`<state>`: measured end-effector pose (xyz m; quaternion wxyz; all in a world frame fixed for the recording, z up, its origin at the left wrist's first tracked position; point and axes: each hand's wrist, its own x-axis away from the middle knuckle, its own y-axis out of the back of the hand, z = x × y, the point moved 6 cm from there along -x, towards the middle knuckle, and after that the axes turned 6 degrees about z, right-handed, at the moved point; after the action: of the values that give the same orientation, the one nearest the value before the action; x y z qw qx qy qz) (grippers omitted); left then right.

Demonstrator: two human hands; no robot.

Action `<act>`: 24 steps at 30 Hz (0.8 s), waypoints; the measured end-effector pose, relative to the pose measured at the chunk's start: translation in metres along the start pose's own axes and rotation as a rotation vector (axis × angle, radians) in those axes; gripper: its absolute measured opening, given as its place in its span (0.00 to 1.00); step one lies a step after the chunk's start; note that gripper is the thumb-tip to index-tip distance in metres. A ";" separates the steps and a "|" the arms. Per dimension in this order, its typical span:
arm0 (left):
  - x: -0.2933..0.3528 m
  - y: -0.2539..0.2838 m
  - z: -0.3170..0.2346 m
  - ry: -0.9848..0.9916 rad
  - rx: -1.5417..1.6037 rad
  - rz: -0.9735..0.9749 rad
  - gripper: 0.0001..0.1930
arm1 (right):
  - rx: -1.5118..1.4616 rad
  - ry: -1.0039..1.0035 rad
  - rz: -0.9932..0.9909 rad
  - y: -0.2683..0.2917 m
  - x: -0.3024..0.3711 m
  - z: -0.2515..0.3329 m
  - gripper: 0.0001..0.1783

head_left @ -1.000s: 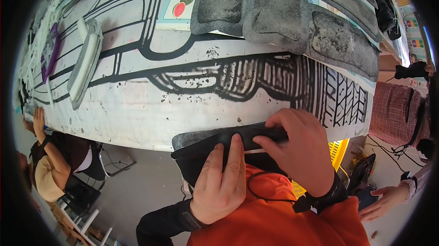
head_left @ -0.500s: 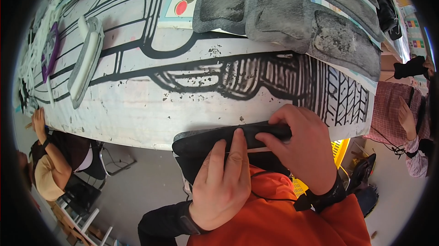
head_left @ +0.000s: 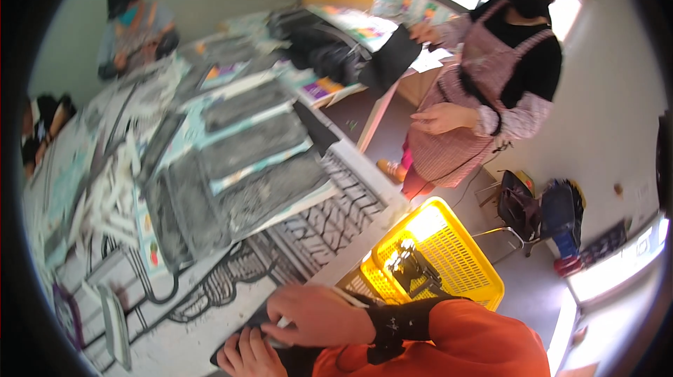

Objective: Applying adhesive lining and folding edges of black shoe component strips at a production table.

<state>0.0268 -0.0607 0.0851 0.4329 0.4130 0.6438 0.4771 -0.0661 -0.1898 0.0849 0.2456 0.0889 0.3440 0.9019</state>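
Observation:
A long black soft-looking piece (head_left: 223, 354) with a rounded end lies at the near edge of the table, low in the view. My left hand (head_left: 249, 357) is at its near side, fingers bent over it. My right hand (head_left: 319, 315) comes across from the right and grips the piece farther along, thumb and fingers closed; a small whitish bit shows beside them. My hands cover much of the piece, so its underside and far end are hidden. Several flat grey-black panels with dusty surfaces (head_left: 277, 179) lie beyond my hands on sheets with coloured pictures.
A yellow plastic basket (head_left: 496, 280) holding dark pieces stands right of the table. Beyond it, a person in a pink apron (head_left: 484, 75) holds a black piece (head_left: 390, 61). Another person (head_left: 140, 33) works at the far left. White strips (head_left: 116, 216) are heaped on the left; bags (head_left: 557, 212) sit by the wall.
My view has swung up and to the right, bringing in the room, the basket and the co-workers. My hands still hold the black piece; the left fingers, stretched along it before, are now more bent.

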 end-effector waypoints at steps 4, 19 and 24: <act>0.001 -0.008 -0.017 -0.101 -0.030 -0.058 0.15 | -0.214 -0.140 0.346 -0.048 0.038 -0.040 0.19; 0.028 -0.011 -0.040 0.024 -0.043 -0.283 0.16 | -1.128 -0.275 0.165 -0.099 0.038 -0.055 0.21; 0.035 0.030 -0.060 0.070 0.026 -0.287 0.21 | -0.883 -0.086 0.049 -0.066 0.043 -0.052 0.23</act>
<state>-0.0370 -0.0367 0.1185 0.4685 0.3053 0.7170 0.4162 -0.0951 -0.1559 0.0016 0.2527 0.0211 -0.0869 0.9634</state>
